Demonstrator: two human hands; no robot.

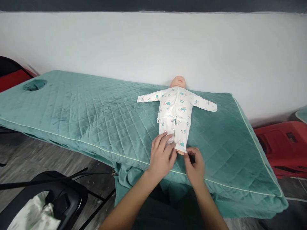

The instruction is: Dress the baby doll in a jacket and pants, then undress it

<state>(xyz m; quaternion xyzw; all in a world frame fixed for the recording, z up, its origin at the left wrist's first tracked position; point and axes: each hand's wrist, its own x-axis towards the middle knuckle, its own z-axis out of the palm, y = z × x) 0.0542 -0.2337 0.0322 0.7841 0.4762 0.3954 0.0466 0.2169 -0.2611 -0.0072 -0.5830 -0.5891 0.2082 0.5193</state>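
A baby doll point(178, 81) lies on its back on the green quilted bed cover, its head toward the wall and its arms spread sideways. It wears a white printed baby jacket point(176, 103) and matching baby trousers point(181, 131). My right hand point(195, 166) pinches the outer edge of one trouser cuff between thumb and index finger. Across the other trouser leg lies my left hand point(161, 156), fingers curled, with its thumb and index finger closed at the inner edge of that same cuff. Part of the doll's foot point(180, 152) shows below the cuff. My left hand hides the other foot.
The padded bed point(100, 111) runs along a white wall, with a face hole point(35, 85) at its left end. A black chair point(69, 195) holds a crumpled printed cloth point(35, 212) at the lower left. A red plastic chair point(283, 147) stands beyond the right end.
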